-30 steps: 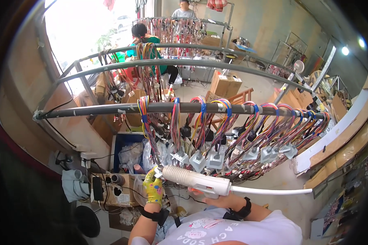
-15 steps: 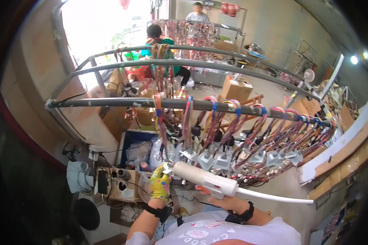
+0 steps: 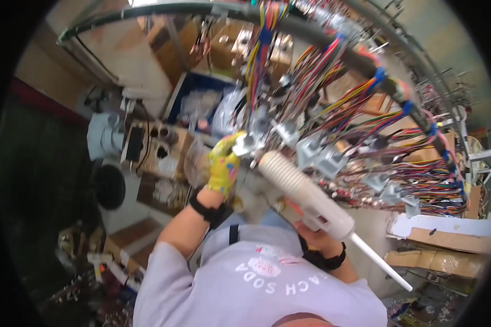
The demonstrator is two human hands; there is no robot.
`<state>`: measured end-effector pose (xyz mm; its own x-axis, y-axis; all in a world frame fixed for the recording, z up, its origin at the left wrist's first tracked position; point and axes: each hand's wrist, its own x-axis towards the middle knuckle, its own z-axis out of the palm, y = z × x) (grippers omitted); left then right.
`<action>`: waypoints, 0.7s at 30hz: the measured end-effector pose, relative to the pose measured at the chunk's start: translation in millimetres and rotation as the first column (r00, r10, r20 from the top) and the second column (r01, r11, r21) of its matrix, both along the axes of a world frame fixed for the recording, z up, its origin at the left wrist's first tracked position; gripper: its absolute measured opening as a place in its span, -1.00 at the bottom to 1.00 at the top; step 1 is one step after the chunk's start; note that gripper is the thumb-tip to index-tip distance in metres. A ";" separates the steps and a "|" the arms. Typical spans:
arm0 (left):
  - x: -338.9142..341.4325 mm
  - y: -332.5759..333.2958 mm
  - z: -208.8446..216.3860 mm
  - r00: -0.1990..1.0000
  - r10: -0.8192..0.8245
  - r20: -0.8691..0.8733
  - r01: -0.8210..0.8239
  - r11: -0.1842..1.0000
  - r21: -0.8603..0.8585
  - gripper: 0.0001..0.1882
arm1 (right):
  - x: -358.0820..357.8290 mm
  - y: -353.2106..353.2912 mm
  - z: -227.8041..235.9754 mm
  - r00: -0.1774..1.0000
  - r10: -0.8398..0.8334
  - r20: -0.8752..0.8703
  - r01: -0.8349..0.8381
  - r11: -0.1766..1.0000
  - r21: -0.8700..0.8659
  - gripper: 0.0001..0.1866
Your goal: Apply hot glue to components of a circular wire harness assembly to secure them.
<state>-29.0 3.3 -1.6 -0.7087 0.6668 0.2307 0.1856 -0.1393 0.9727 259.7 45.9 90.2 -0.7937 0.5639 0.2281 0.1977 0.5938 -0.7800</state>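
Note:
My left hand [image 3: 223,166], in a yellow patterned glove, is closed on a small pale plastic piece [image 3: 247,144] beside the hanging wires. My right hand [image 3: 315,235], partly hidden beneath the tool, grips a beige hot glue gun [image 3: 308,193] with a ribbed front. A white glue stick [image 3: 382,263] juts from the gun's rear toward the lower right. The gun's nozzle points up and left, close to the plastic piece; whether they touch cannot be told. Bundles of coloured wires [image 3: 319,65] with grey-white plastic pieces [image 3: 330,162] at their lower ends hang just beyond the gun.
A curved metal rail [image 3: 311,32] with blue ties carries the wire bundles. Left of them stand a blue bin [image 3: 174,109] with plastic bags and a cardboard box [image 3: 172,166] with holes. A round black stool seat [image 3: 109,187] is farther left. Flattened cardboard [image 3: 447,261] lies at the right.
The view has tipped downward, so the rail and wires sit higher and the co-workers are out of sight. The glue gun now slants more steeply, its rear lower. Both hands keep their holds.

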 end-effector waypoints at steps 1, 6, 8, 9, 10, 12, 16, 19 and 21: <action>3.6 0.9 2.6 0.991 -0.025 0.129 0.022 0.999 0.030 -0.71 | -0.3 -3.1 -9.3 0.998 -0.047 -0.049 0.041 0.994 -0.103 -0.49; 12.5 8.1 -3.6 0.923 -0.045 0.381 -0.006 0.991 0.132 -0.70 | -6.9 -3.7 -18.7 0.989 -0.137 -0.053 0.122 0.968 -0.220 -0.48; 13.7 7.2 -9.1 0.942 -0.042 0.333 0.005 0.994 0.112 -0.72 | -13.2 -1.5 -14.6 0.994 -0.109 -0.013 0.106 0.982 -0.159 -0.50; 17.2 7.2 -10.1 0.954 -0.017 0.301 -0.022 0.992 0.126 -0.71 | -14.3 -3.0 -12.4 0.996 -0.089 0.030 0.091 0.993 -0.079 -0.51; 19.4 5.5 -9.1 0.963 0.010 0.268 -0.050 0.989 0.142 -0.71 | -14.2 -5.8 -11.6 0.995 -0.093 0.043 0.096 0.991 -0.096 -0.51; 19.9 -1.3 -4.6 0.974 0.033 0.226 -0.046 0.998 0.052 -0.71 | -14.8 -10.1 -12.6 0.994 -0.097 0.049 0.096 0.995 0.028 -0.55; 20.8 -7.5 -5.6 0.987 0.112 0.116 -0.107 0.993 -0.047 -0.71 | -23.4 -11.2 -16.9 0.998 -0.070 -0.006 0.069 0.993 -0.093 -0.56; 19.5 -10.5 -8.2 0.991 0.127 0.043 -0.128 0.991 0.024 -0.71 | -24.9 -14.3 -20.5 0.998 -0.057 0.010 0.058 0.979 -0.198 -0.55; 19.3 -12.0 -7.5 0.990 0.137 0.025 -0.137 0.990 0.005 -0.71 | -26.3 -15.3 -22.9 0.999 -0.037 -0.010 0.034 0.985 -0.168 -0.52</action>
